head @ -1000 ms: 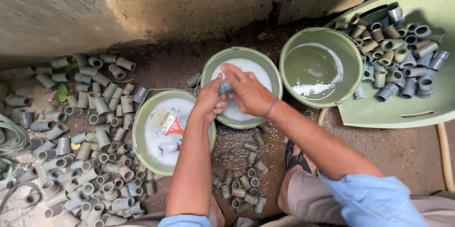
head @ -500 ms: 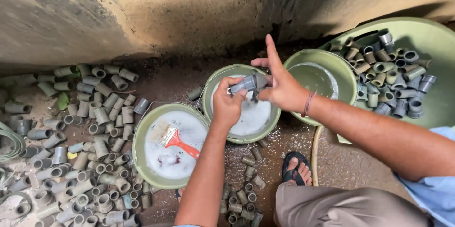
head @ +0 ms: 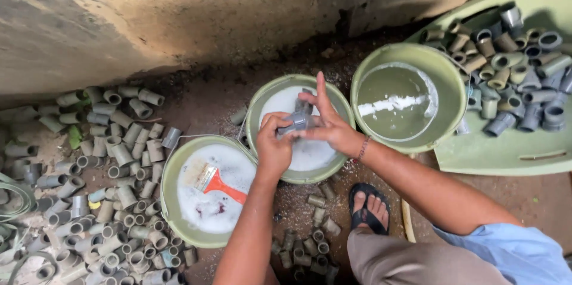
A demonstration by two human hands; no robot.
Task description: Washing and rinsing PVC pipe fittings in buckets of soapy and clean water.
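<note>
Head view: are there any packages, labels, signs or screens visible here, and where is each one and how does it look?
None are visible: no package, label, sign or screen. Only three round green buckets, one with a brush, grey pipe fittings on the ground and in a green tray, and the left hand and right hand holding one grey fitting.

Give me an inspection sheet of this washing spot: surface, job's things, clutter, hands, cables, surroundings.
Surface: bare dirt ground, damp-looking.
Job's things: grey pipe fitting held over the middle foamy bucket; orange-handled brush lying in the left foamy bucket; right bucket holds greenish water.
Clutter: loose fittings heaped on the ground at left; more fittings in the green tray.
Hands: left hand and right hand both grip the fitting.
Cables: nothing seen.
Surroundings: rough concrete wall; sandalled foot.
</note>
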